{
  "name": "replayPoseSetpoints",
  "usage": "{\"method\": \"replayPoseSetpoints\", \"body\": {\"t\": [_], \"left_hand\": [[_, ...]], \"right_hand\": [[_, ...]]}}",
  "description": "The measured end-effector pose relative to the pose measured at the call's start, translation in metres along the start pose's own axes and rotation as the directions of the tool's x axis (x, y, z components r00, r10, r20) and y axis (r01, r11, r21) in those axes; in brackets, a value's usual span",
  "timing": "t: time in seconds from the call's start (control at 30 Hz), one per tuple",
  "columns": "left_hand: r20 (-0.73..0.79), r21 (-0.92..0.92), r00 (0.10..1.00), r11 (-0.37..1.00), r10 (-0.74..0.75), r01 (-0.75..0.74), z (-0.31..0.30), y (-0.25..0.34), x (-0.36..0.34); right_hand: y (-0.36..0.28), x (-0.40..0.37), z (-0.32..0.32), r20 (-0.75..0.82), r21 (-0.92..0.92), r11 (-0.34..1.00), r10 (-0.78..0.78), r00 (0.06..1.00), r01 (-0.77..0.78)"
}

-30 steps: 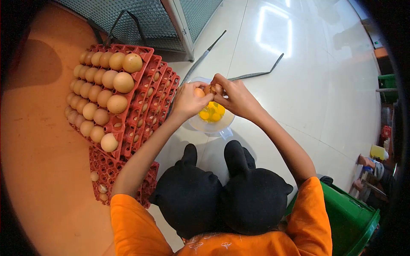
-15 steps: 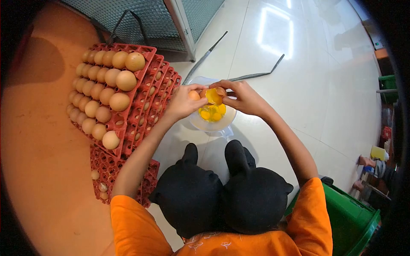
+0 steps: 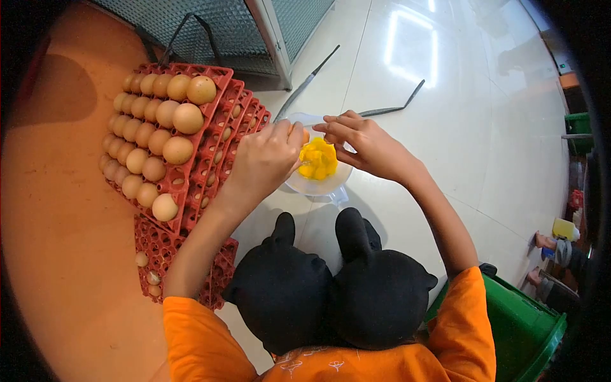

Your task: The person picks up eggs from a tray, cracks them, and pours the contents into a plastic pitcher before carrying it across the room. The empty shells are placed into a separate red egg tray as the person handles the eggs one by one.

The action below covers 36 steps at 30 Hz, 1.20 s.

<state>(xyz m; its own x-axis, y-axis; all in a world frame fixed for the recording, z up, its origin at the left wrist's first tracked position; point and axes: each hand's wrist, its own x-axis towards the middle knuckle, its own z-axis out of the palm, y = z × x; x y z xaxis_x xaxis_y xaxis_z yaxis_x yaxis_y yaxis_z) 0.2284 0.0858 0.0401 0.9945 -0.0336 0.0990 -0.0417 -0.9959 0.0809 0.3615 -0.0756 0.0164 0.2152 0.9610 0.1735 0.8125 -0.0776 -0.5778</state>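
Note:
My left hand (image 3: 266,156) is closed, its back toward me, on a brown eggshell (image 3: 305,135), of which only a small orange-brown edge shows past the fingers. Across from it my right hand (image 3: 361,143) has its fingers curved and apart, with no shell visible in them. Both hands are over the rim of a clear plastic jug (image 3: 321,188) on the floor. Inside the jug lie several raw egg yolks (image 3: 317,159).
Stacked red egg trays (image 3: 213,137) full of brown eggs stand at my left. Below them another red tray (image 3: 184,254) holds a few eggs. A green bin (image 3: 509,325) is at lower right. Metal legs (image 3: 382,112) cross the tiled floor. Another person's foot (image 3: 545,240) shows far right.
The opened shell's contents are no longer seen between my hands; more yolk shows in the jug. My left hand has turned over its shell, and my right hand has moved slightly away.

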Motion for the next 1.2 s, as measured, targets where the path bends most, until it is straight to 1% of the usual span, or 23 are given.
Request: {"method": "replayPoseSetpoints", "body": {"t": [0.1,0.2,0.27,0.3,0.4,0.47,0.5,0.53,0.57,0.6,0.7,0.8,0.9,1.0,1.03,1.07,1.1,1.13,1.17,1.2], "left_hand": [[-0.043,0.231,0.998,0.973,0.037,-0.026,-0.020,0.009,-0.001],[-0.178,0.280,0.981,0.960,0.078,-0.026,-0.043,0.014,-0.004],[-0.353,0.337,0.921,0.941,0.168,-0.043,-0.055,0.012,-0.009],[-0.433,0.367,0.876,0.929,0.215,-0.046,-0.058,0.009,-0.012],[-0.623,0.336,0.726,0.938,0.292,-0.089,-0.049,0.002,-0.018],[-0.535,0.340,0.770,0.923,0.348,-0.181,-0.027,-0.002,-0.017],[-0.489,0.336,0.788,0.914,0.374,-0.225,-0.012,-0.004,-0.018],[-0.400,0.337,0.835,0.908,0.379,-0.251,0.006,-0.008,-0.020],[-0.306,0.336,0.873,0.901,0.381,-0.276,0.026,-0.012,-0.023],[-0.210,0.335,0.901,0.894,0.379,-0.298,0.031,-0.014,-0.021],[-0.329,0.237,0.889,0.939,0.320,-0.250,0.037,-0.012,-0.032],[-0.255,0.290,0.914,0.927,0.317,-0.240,0.037,-0.009,-0.033],[-0.357,0.199,0.890,0.954,0.284,-0.225,0.033,-0.007,-0.030],[-0.409,0.001,0.904,0.991,0.122,-0.133,0.028,-0.004,-0.029],[-0.408,-0.198,0.913,0.977,-0.005,-0.083,0.025,-0.003,-0.029],[-0.400,-0.361,0.909,0.932,-0.118,-0.037,0.021,-0.005,-0.028],[-0.371,-0.519,0.900,0.855,-0.231,0.005,0.018,-0.007,-0.027],[-0.324,-0.661,0.885,0.749,-0.334,0.041,0.014,-0.009,-0.028],[-0.214,-0.829,0.881,0.556,-0.422,0.065,0.009,-0.011,-0.030],[-0.089,-0.941,0.874,0.327,-0.477,0.083,0.003,-0.015,-0.033]], "right_hand": [[-0.016,0.000,-0.018,-0.027,-0.024,1.000,-0.005,1.000,0.005],[-0.039,0.000,-0.037,-0.149,-0.054,0.999,-0.016,0.989,0.008],[-0.048,-0.003,-0.044,-0.280,-0.101,0.995,-0.043,0.959,0.015],[-0.051,-0.004,-0.045,-0.344,-0.124,0.992,-0.059,0.937,0.017],[-0.049,-0.005,-0.035,-0.506,-0.153,0.988,-0.093,0.857,0.017],[-0.031,-0.009,-0.009,-0.473,-0.178,0.984,-0.108,0.874,0.025],[-0.023,-0.012,0.006,-0.369,-0.180,0.984,-0.047,0.928,-0.021],[-0.009,-0.016,0.024,-0.266,-0.199,0.980,-0.041,0.963,-0.013],[0.001,-0.023,0.039,-0.204,-0.238,0.971,-0.062,0.977,0.011],[0.000,-0.022,0.040,-0.142,-0.278,0.960,-0.083,0.986,0.041],[-0.008,-0.030,0.037,-0.212,-0.203,0.979,-0.026,0.977,-0.018],[-0.007,-0.031,0.037,-0.189,-0.213,0.976,0.001,0.982,-0.042],[-0.014,-0.029,0.034,-0.253,-0.150,0.989,-0.022,0.967,-0.017],[-0.011,-0.026,0.028,-0.206,-0.022,0.998,0.049,0.977,-0.054],[-0.016,-0.025,0.022,-0.212,0.126,0.986,0.134,0.968,-0.109],[-0.015,-0.024,0.023,-0.211,0.396,0.895,0.308,0.928,-0.207],[-0.018,-0.020,0.017,-0.216,0.534,0.819,0.372,0.903,-0.210],[-0.022,-0.015,0.010,-0.209,0.659,0.724,0.437,0.875,-0.204],[-0.024,-0.009,0.001,-0.210,0.721,0.681,0.395,0.894,-0.131],[-0.032,-0.003,-0.007,-0.187,0.757,0.643,0.385,0.904,-0.117]]}}
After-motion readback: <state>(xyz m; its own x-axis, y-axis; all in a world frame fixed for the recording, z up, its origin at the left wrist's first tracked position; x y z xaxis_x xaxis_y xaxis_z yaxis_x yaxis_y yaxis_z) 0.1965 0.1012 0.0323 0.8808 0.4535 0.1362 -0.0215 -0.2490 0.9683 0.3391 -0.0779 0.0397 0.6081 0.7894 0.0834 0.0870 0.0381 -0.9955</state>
